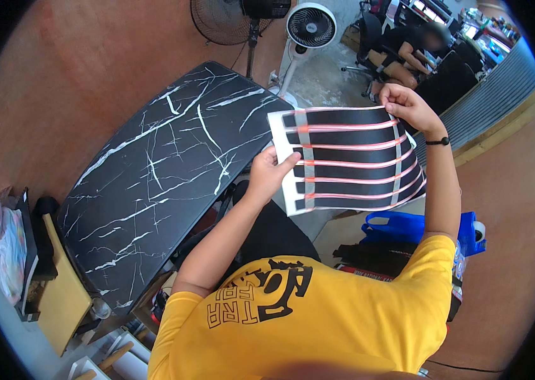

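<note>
A flexible white sheet (349, 172) with broad black bands hangs in the air between my two hands. Pinkish lines run between the bands, and two grey strips cross them. My left hand (270, 173) pinches its white left edge, thumb on the face towards me and the fingers hidden behind. At the upper right corner my right hand (410, 110) grips the sheet between thumb and fingers. It bows slightly, and its right side curls back. Just left of the sheet is a black table (172, 171) with white marbled veins.
Two fans, a black one (232, 19) and a white one (310, 26), stand behind the table. A person (406, 50) sits at the far right. Near my right elbow lies a blue bag (391, 227) on boxes. Plastic-wrapped things (11, 247) stand at the left.
</note>
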